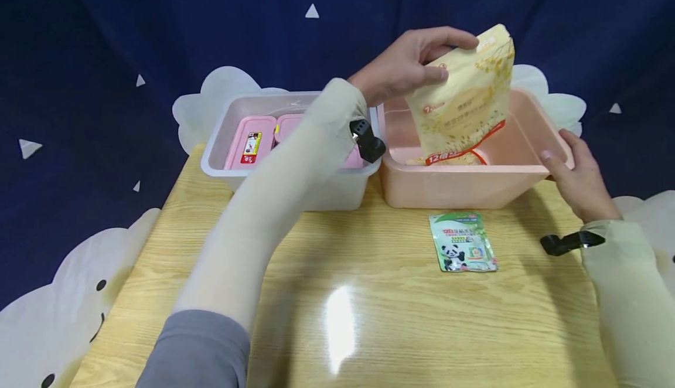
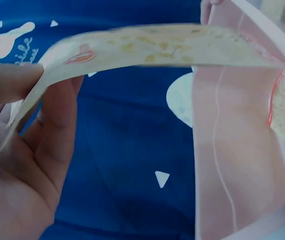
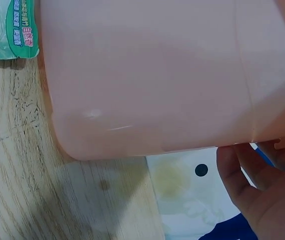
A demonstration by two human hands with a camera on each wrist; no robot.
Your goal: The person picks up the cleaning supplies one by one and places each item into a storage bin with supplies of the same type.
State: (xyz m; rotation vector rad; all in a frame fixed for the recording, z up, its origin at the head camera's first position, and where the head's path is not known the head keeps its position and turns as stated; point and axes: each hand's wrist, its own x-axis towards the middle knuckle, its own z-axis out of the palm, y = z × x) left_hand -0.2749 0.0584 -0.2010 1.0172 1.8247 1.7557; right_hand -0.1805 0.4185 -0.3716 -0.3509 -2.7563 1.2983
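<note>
My left hand (image 1: 408,63) pinches a pale yellow printed pouch (image 1: 466,98) by its upper left edge, thumb on the front face. The pouch hangs tilted over the pink bin (image 1: 432,186), its red-banded lower edge near the bin's front rim. In the left wrist view the pouch (image 2: 147,47) appears nearly edge-on, bent between thumb and fingers. Below it, another yellow packet (image 1: 459,158) lies inside the bin. My right hand (image 1: 580,180) grips the bin's right rim, with the thumb over the top; the right wrist view shows its fingers (image 3: 232,172) against the bin's outer wall.
A white bin (image 1: 337,191) stands left of the pink one, holding several pink lidded boxes (image 1: 255,136). A green panda-printed packet (image 1: 464,241) lies on the wooden table (image 1: 401,323) before the pink bin. A dark blue cloth (image 1: 343,42) with white triangles hangs behind.
</note>
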